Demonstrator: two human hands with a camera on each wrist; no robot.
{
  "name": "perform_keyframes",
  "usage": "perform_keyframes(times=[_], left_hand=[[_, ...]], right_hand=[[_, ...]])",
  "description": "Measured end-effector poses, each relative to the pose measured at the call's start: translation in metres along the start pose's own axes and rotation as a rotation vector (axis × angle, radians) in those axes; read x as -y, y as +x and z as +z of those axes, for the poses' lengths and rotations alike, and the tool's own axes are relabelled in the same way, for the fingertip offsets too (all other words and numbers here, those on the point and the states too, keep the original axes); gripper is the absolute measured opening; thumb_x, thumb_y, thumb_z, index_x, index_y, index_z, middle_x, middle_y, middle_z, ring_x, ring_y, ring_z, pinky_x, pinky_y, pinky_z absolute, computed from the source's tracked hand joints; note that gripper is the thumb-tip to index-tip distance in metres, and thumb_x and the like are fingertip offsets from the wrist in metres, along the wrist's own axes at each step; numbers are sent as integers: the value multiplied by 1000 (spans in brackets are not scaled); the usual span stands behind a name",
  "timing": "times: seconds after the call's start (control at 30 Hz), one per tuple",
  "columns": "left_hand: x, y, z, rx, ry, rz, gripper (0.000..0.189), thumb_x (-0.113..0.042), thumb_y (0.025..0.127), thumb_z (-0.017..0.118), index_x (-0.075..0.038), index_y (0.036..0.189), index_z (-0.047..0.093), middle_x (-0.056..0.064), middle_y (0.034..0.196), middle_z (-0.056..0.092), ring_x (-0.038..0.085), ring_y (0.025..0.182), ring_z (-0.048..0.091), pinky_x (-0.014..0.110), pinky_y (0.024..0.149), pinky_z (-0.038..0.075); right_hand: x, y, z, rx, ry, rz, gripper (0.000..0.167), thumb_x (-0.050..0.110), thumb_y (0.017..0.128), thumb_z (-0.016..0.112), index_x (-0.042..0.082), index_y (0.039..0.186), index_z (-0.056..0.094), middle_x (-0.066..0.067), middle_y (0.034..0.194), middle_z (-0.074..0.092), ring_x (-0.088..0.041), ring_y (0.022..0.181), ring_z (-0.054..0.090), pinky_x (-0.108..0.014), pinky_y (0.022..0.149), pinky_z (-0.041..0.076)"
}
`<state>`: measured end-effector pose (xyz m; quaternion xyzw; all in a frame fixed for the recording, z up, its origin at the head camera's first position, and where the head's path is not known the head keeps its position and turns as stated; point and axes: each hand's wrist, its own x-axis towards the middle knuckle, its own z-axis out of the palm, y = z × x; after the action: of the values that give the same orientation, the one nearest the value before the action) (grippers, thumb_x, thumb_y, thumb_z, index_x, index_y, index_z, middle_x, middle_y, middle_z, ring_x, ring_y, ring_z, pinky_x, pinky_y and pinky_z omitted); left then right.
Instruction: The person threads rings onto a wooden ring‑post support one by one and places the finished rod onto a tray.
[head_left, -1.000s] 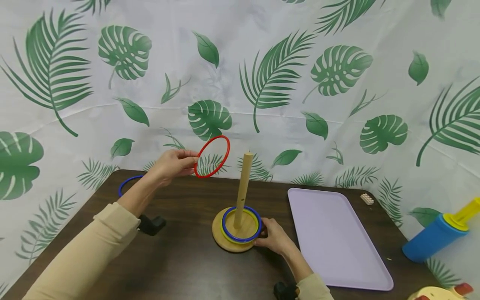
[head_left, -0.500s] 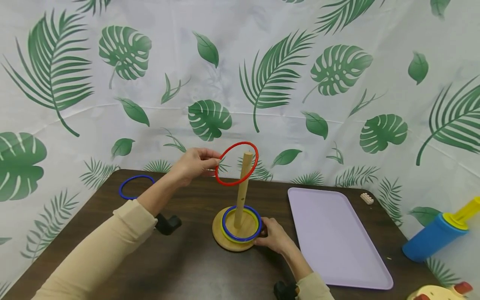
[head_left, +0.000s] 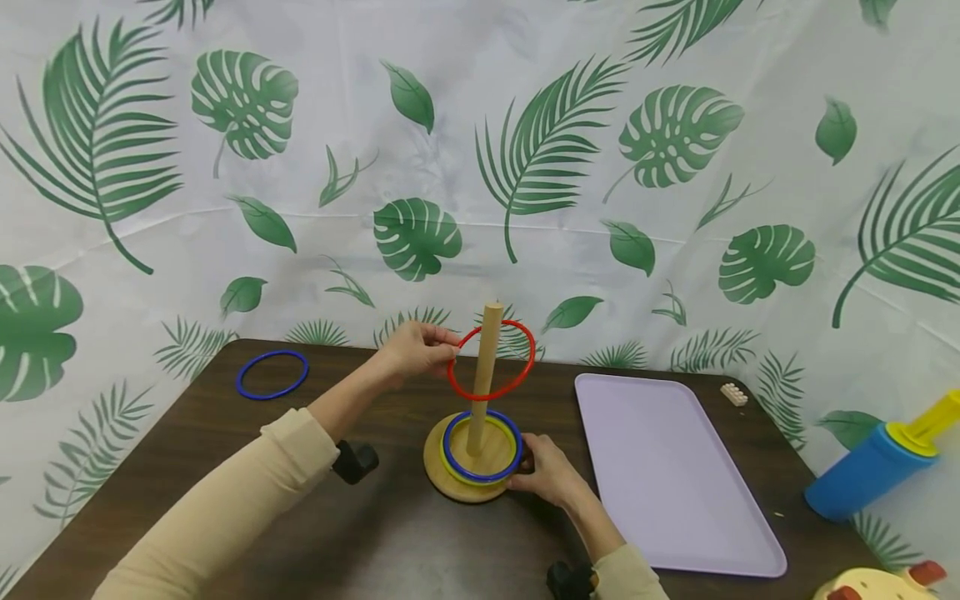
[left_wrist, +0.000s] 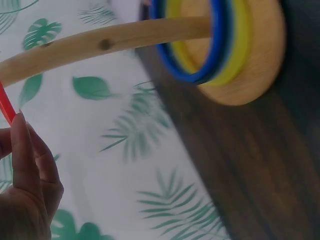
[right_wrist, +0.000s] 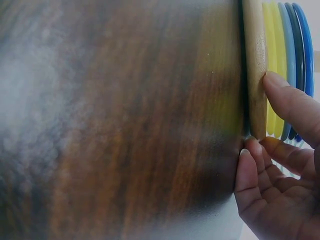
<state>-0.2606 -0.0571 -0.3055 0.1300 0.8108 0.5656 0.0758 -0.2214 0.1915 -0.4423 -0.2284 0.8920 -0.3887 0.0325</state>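
Note:
My left hand (head_left: 416,352) pinches a thin red ring (head_left: 533,350) by its left side. The ring is tilted and loops around the upright wooden post (head_left: 487,358), a little below its top. Only a short piece of red ring (left_wrist: 6,105) shows in the left wrist view. The post rises from a round wooden base (head_left: 433,460), where stacked yellow rings (right_wrist: 272,45) lie under blue ones (right_wrist: 303,45). At the base's right edge my right hand (head_left: 553,473) grips the rim, its thumb (right_wrist: 290,97) on the wood and its fingers curled at the edge.
Farther left on the dark table (head_left: 390,533) lies a blue ring (head_left: 307,367). A lilac tray (head_left: 675,475) is to the right, with a small pale block (head_left: 733,394) beyond it. A blue cylinder with a yellow handle (head_left: 862,479) stands at the far right.
My left hand has carried the red ring rightward over the post's top and then down, so it now encircles the post. The right hand has stayed at the base.

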Motion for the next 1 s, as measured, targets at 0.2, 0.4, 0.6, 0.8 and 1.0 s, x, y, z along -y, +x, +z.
perform_keyframes(times=[0.2, 0.4, 0.6, 0.8, 1.0], left_hand=[[29, 5, 21, 1, 94, -84, 20, -5, 89, 61, 6, 105, 66, 17, 92, 68, 16, 69, 67, 31, 66, 59], [54, 8, 36, -23, 157, -156, 13, -2, 84, 64, 4, 95, 69, 13, 82, 69, 23, 68, 69, 30, 63, 59], [65, 11, 42, -29, 205, -190, 7, -1, 83, 65, 1, 88, 69, 9, 79, 67, 22, 66, 68, 33, 65, 59], [68, 12, 44, -20, 247, -220, 6, -1, 82, 65, -1, 85, 70, 7, 76, 66, 21, 65, 67, 32, 63, 59], [68, 10, 46, -9, 256, -214, 5, 0, 82, 66, 1, 85, 69, 8, 77, 65, 23, 67, 68, 33, 64, 59]], right_hand=[[-1, 1, 0, -2, 7, -13, 50, 4, 69, 80, -11, 111, 57, -13, 92, 64, -20, 82, 62, -26, 70, 54], [1, -1, 3, -29, -34, 28, 45, 6, 67, 82, -6, 103, 60, -9, 87, 56, -19, 83, 57, -25, 69, 51], [3, -2, 4, -43, -36, 62, 40, 7, 67, 83, -3, 98, 61, -9, 87, 51, -21, 84, 55, -28, 70, 51], [1, -1, 3, -44, -35, 36, 43, 8, 66, 83, -3, 102, 62, -7, 85, 51, -20, 84, 51, -24, 68, 47], [2, -2, 3, -51, -42, 55, 48, 9, 66, 84, -4, 106, 60, -6, 87, 51, -19, 83, 49, -23, 68, 45]])
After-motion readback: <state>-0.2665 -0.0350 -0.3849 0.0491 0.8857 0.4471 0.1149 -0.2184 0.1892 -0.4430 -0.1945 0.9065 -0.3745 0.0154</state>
